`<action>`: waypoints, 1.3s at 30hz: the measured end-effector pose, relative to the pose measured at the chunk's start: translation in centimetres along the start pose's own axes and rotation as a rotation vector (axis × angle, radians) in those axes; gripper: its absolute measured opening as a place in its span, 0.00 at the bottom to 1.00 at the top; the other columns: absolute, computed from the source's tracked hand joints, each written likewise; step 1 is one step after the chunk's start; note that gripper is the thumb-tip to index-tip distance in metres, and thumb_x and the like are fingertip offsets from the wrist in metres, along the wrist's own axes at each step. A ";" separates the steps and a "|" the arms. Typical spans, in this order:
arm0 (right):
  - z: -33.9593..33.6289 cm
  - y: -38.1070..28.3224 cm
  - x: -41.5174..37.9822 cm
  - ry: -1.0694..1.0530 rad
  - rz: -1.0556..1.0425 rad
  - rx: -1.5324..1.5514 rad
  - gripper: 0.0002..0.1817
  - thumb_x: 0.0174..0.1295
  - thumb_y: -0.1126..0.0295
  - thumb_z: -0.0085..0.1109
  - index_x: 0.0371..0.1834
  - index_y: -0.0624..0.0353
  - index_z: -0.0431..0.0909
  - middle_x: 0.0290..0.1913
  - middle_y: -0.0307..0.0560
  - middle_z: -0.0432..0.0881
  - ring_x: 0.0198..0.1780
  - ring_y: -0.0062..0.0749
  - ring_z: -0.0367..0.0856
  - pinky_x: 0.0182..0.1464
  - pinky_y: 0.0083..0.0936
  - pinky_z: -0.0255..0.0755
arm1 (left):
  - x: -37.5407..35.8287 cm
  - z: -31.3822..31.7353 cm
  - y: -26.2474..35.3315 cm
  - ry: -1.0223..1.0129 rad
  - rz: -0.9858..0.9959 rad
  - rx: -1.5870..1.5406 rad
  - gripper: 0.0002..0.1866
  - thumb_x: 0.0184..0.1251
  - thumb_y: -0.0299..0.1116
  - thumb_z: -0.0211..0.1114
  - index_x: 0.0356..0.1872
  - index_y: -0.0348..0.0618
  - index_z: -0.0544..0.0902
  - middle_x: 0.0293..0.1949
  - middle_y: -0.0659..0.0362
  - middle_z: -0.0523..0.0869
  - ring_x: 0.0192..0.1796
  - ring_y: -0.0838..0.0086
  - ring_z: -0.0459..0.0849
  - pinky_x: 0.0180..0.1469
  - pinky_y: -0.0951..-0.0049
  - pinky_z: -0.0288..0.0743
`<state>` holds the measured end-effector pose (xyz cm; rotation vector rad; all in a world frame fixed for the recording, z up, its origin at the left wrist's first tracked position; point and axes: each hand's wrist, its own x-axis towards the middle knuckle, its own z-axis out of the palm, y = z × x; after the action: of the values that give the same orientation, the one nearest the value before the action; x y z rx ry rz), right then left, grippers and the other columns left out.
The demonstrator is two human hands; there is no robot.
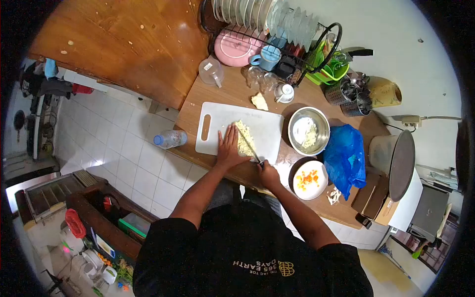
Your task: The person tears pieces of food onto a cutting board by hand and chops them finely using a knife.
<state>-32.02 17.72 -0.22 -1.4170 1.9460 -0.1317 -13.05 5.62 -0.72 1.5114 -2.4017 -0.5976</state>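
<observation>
A white cutting board point(216, 141) lies on the wooden table, with a heap of chopped pale yellow food point(244, 143) on it. My right hand point(268, 173) is closed round the handle of a knife point(249, 142), whose blade lies across the heap. My left hand point(229, 147) rests flat at the heap's left edge, fingers stretched out near the blade. A steel bowl point(297, 129) right of the board holds some pale chopped pieces. Below it, a white plate point(321, 174) carries orange and yellow pieces.
A water bottle point(170, 139) lies at the table's left edge. A blue plastic bag point(345, 158) and a cardboard box point(371, 195) are on the right. Behind the board are a cloth-like pale lump point(259, 101), a white cup point(284, 92), glasses and a dish rack point(297, 49).
</observation>
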 end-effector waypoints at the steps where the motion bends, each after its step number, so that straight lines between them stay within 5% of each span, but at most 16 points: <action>1: 0.2 0.5 0.4 -0.001 0.005 0.005 0.21 0.75 0.53 0.54 0.46 0.63 0.74 0.35 0.68 0.85 0.40 0.67 0.85 0.43 0.57 0.77 | 0.0 -0.1 0.0 -0.009 0.024 0.014 0.78 0.36 0.71 0.78 0.80 0.27 0.48 0.82 0.40 0.50 0.85 0.54 0.45 0.81 0.36 0.30; 4: -1.3 1.4 1.4 -0.046 -0.095 0.252 0.25 0.75 0.49 0.54 0.46 0.67 0.79 0.37 0.72 0.84 0.46 0.68 0.84 0.48 0.52 0.77 | -0.1 0.2 -0.2 -0.008 0.035 0.019 0.76 0.38 0.71 0.77 0.80 0.27 0.49 0.82 0.40 0.50 0.85 0.53 0.45 0.81 0.36 0.29; 18: -2.3 0.4 0.8 0.060 -0.031 -0.057 0.22 0.76 0.50 0.51 0.48 0.61 0.74 0.33 0.67 0.86 0.37 0.66 0.86 0.42 0.57 0.78 | 0.0 0.6 -0.4 0.033 0.024 0.009 0.76 0.37 0.75 0.74 0.81 0.31 0.50 0.83 0.46 0.53 0.86 0.58 0.45 0.82 0.38 0.28; 33: -4.1 1.0 2.3 -0.070 -0.079 0.012 0.22 0.74 0.53 0.52 0.48 0.66 0.77 0.40 0.71 0.85 0.45 0.69 0.84 0.50 0.54 0.77 | 0.0 -0.1 -0.4 0.023 0.035 -0.035 0.77 0.36 0.72 0.77 0.82 0.33 0.49 0.83 0.47 0.51 0.85 0.57 0.45 0.81 0.35 0.28; 39: -3.0 -1.2 0.1 0.069 -0.131 0.052 0.25 0.77 0.50 0.49 0.45 0.67 0.76 0.31 0.71 0.83 0.38 0.72 0.83 0.42 0.57 0.75 | -1.1 0.2 -1.9 0.083 0.007 -0.004 0.75 0.40 0.75 0.73 0.81 0.30 0.49 0.83 0.44 0.50 0.86 0.56 0.43 0.80 0.32 0.28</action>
<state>-32.87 16.16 2.54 -1.5235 1.8898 -0.2931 -11.11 5.92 -1.72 1.4949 -2.3413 -0.5267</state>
